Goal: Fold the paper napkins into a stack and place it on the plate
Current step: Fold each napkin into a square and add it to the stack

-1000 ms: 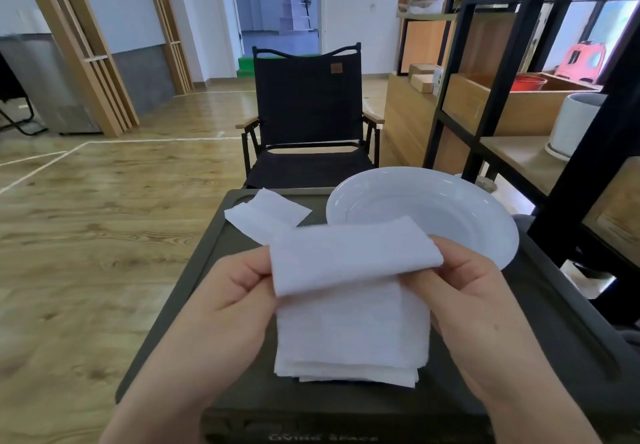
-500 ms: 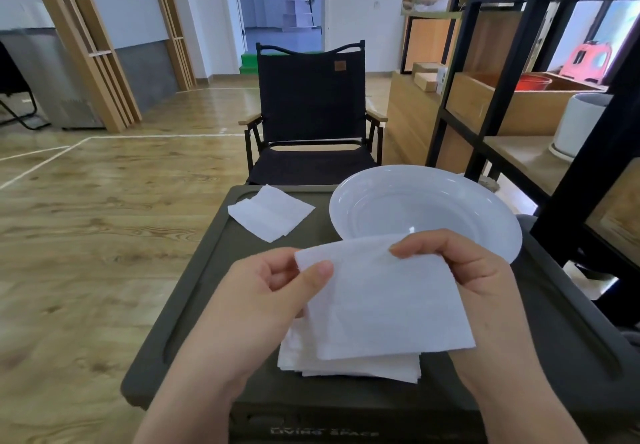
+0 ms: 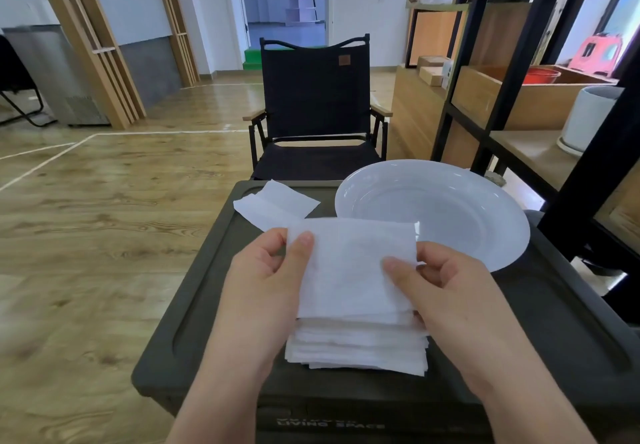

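- A dark olive table (image 3: 207, 305) with a raised rim and long recessed grooves stands on a wood-plank floor (image 3: 86, 235) marked with pale lines.
- Just beyond the table's far edge is a black folding chair (image 3: 313, 107) with wooden armrests; a black-framed shelf unit (image 3: 519, 62) with wooden boxes and a white pot (image 3: 588, 117) fills the right side.
- A white plate (image 3: 433, 211) sits on the far right of the table, nothing lying in it.
- One folded napkin (image 3: 275, 205) lies apart at the far left corner of the table.
- A stack of white napkins (image 3: 356, 350) rests on the near middle of the table, edges slightly uneven.
- The held napkin (image 3: 353, 270), thin and faintly textured, is raised flat just above the stack.
- The left hand (image 3: 263, 284) has its grip closed on the napkin's left edge, thumb on top.
- The right hand (image 3: 446, 291) pinches the right edge the same way.
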Action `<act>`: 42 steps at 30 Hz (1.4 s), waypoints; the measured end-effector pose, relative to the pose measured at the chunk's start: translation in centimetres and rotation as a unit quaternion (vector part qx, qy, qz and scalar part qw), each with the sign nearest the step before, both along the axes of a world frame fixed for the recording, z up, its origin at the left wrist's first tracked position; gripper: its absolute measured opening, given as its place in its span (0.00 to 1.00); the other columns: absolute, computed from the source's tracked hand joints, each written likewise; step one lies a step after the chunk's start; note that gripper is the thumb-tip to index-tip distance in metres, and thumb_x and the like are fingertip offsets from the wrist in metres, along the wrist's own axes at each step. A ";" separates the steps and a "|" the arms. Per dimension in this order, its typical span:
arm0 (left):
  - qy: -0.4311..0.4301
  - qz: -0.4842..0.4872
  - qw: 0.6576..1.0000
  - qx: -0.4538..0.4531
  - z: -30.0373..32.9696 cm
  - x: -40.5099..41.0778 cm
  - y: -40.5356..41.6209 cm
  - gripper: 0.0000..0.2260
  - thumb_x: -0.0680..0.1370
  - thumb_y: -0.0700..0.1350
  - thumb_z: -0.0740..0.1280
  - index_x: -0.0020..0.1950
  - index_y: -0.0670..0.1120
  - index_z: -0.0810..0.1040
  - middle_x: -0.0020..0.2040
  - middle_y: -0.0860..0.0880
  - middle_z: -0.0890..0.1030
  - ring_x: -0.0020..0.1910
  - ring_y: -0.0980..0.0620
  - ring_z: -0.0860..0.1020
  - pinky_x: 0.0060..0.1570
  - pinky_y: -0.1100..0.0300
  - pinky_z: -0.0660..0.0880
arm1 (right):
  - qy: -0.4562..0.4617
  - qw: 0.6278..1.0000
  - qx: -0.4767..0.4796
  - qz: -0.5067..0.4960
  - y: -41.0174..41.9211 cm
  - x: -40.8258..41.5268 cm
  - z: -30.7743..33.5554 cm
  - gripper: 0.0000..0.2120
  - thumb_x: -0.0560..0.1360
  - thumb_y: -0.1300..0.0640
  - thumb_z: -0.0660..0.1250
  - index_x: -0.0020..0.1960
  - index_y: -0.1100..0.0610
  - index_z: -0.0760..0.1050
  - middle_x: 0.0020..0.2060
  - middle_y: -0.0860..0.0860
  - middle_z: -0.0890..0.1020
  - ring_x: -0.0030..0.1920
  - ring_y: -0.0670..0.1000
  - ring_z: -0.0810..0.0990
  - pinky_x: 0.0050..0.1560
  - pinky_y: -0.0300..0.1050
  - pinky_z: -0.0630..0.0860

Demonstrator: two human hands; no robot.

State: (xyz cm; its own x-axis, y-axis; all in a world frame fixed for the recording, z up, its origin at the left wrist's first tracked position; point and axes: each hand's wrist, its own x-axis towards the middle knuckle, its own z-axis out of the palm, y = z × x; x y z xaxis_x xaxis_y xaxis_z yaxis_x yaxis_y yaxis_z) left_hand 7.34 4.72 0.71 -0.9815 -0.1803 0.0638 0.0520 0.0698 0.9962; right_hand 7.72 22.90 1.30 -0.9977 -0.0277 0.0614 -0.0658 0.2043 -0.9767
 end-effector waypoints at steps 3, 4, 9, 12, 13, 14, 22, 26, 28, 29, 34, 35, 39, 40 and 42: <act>-0.036 0.041 0.994 -0.091 -1.0 -0.4 0.0 0.09 0.80 0.53 0.65 0.43 0.54 0.83 0.38 0.44 0.86 0.39 0.41 0.85 0.41 0.46 0.80 | 0.005 0.990 0.111 -0.084 0.4 -0.2 -0.4 0.12 0.72 0.41 0.66 0.37 0.48 0.81 0.31 0.52 0.84 0.34 0.52 0.81 0.39 0.53 0.80; -0.047 0.049 0.990 -0.123 -1.3 -0.5 0.0 0.11 0.79 0.55 0.65 0.42 0.52 0.82 0.38 0.41 0.85 0.40 0.38 0.83 0.39 0.48 0.79 | 0.008 0.985 0.141 -0.103 0.6 -0.3 -0.5 0.13 0.72 0.41 0.66 0.35 0.48 0.80 0.29 0.50 0.82 0.32 0.49 0.79 0.36 0.50 0.79; -0.101 0.079 0.959 -0.251 -2.1 -0.9 -0.4 0.16 0.77 0.58 0.66 0.34 0.49 0.77 0.21 0.58 0.73 0.21 0.60 0.70 0.27 0.62 0.64 | -0.013 0.962 0.242 -0.125 1.0 -0.7 -1.4 0.18 0.73 0.43 0.68 0.31 0.53 0.78 0.19 0.45 0.72 0.22 0.43 0.71 0.28 0.36 0.65; -0.126 0.081 0.955 -0.255 -2.4 -1.1 -1.0 0.18 0.76 0.59 0.66 0.32 0.49 0.76 0.21 0.59 0.72 0.21 0.60 0.69 0.29 0.62 0.64 | -0.016 0.954 0.266 -0.138 1.0 -0.9 -1.7 0.16 0.72 0.42 0.68 0.32 0.52 0.77 0.22 0.46 0.75 0.25 0.44 0.73 0.27 0.36 0.65; -0.127 0.095 0.952 -0.264 -2.3 -1.4 -1.4 0.18 0.75 0.60 0.66 0.32 0.50 0.76 0.23 0.59 0.75 0.24 0.60 0.71 0.30 0.61 0.66 | -0.015 0.953 0.265 -0.146 1.1 -1.0 -1.7 0.16 0.72 0.41 0.68 0.32 0.50 0.77 0.23 0.46 0.76 0.26 0.43 0.74 0.28 0.36 0.65; -0.122 0.116 0.943 -0.286 -2.2 -1.9 -1.9 0.16 0.76 0.61 0.65 0.34 0.51 0.77 0.28 0.58 0.78 0.28 0.59 0.74 0.31 0.60 0.67 | -0.010 0.953 0.260 -0.155 1.2 -1.0 -1.6 0.15 0.71 0.40 0.68 0.33 0.49 0.76 0.23 0.46 0.76 0.27 0.43 0.75 0.27 0.36 0.65; -0.120 0.075 0.820 -0.555 -3.2 -12.4 -4.6 0.17 0.79 0.46 0.62 0.68 0.48 0.70 0.66 0.43 0.71 0.63 0.41 0.68 0.55 0.52 0.69 | 0.014 0.957 0.220 -0.189 1.4 -1.5 -0.9 0.15 0.73 0.37 0.62 0.36 0.46 0.73 0.26 0.46 0.78 0.29 0.43 0.77 0.29 0.35 0.65; -0.037 0.129 0.839 -0.527 -4.3 -13.2 -5.3 0.07 0.79 0.47 0.66 0.52 0.46 0.79 0.55 0.45 0.77 0.53 0.44 0.75 0.44 0.55 0.71 | 0.011 0.964 0.203 -0.173 1.3 -1.7 -0.6 0.13 0.75 0.38 0.62 0.39 0.46 0.73 0.30 0.46 0.80 0.32 0.43 0.78 0.30 0.34 0.65; -0.015 0.148 0.845 -0.514 -4.0 -12.5 -5.2 0.06 0.79 0.47 0.66 0.50 0.46 0.80 0.53 0.45 0.78 0.50 0.46 0.76 0.43 0.56 0.71 | 0.016 0.966 0.195 -0.167 1.2 -1.5 -0.3 0.12 0.75 0.39 0.62 0.39 0.46 0.74 0.30 0.46 0.80 0.32 0.43 0.78 0.31 0.34 0.66; 0.003 0.162 0.850 -0.501 -3.5 -11.9 -5.1 0.06 0.80 0.47 0.66 0.49 0.46 0.80 0.53 0.46 0.78 0.49 0.48 0.75 0.42 0.57 0.70 | 0.026 0.967 0.191 -0.168 1.1 -1.4 -0.2 0.12 0.75 0.40 0.63 0.39 0.46 0.74 0.30 0.46 0.80 0.32 0.42 0.77 0.30 0.34 0.65; 0.149 0.200 0.902 -0.353 1.3 -5.5 -3.3 0.04 0.78 0.50 0.67 0.43 0.55 0.78 0.42 0.59 0.81 0.43 0.59 0.77 0.35 0.71 0.67 | 0.095 0.977 0.137 -0.129 0.5 -0.6 0.2 0.06 0.71 0.41 0.67 0.42 0.41 0.74 0.41 0.32 0.79 0.43 0.32 0.77 0.34 0.29 0.68; 0.157 0.187 0.923 -0.297 2.2 -3.8 -2.7 0.05 0.77 0.52 0.67 0.41 0.57 0.78 0.41 0.61 0.82 0.42 0.62 0.79 0.34 0.72 0.68 | 0.107 0.981 0.126 -0.105 0.2 -0.5 0.3 0.08 0.69 0.40 0.67 0.47 0.38 0.74 0.46 0.27 0.76 0.48 0.29 0.75 0.37 0.28 0.69; 0.185 0.107 0.959 -0.184 4.5 1.3 -0.8 0.03 0.74 0.56 0.66 0.43 0.60 0.78 0.37 0.58 0.84 0.33 0.64 0.78 0.31 0.72 0.71 | 0.176 0.978 0.106 -0.021 -1.1 0.1 0.7 0.34 0.67 0.39 0.72 0.65 0.24 0.58 0.61 0.21 0.65 0.63 0.27 0.64 0.54 0.31 0.66; 0.192 0.079 0.962 -0.179 4.7 2.0 -0.6 0.03 0.73 0.56 0.67 0.43 0.59 0.79 0.36 0.57 0.83 0.31 0.63 0.77 0.31 0.72 0.71 | 0.208 0.970 0.122 -0.009 -1.2 0.4 0.9 0.37 0.66 0.39 0.72 0.67 0.24 0.55 0.65 0.21 0.61 0.66 0.28 0.61 0.58 0.34 0.64; 0.194 0.011 0.965 -0.176 4.7 3.1 -0.2 0.03 0.74 0.56 0.69 0.44 0.59 0.80 0.34 0.55 0.82 0.30 0.62 0.76 0.30 0.73 0.70 | 0.252 0.953 0.168 0.005 -1.1 0.7 1.0 0.37 0.65 0.37 0.70 0.69 0.25 0.55 0.69 0.23 0.57 0.71 0.33 0.56 0.64 0.44 0.64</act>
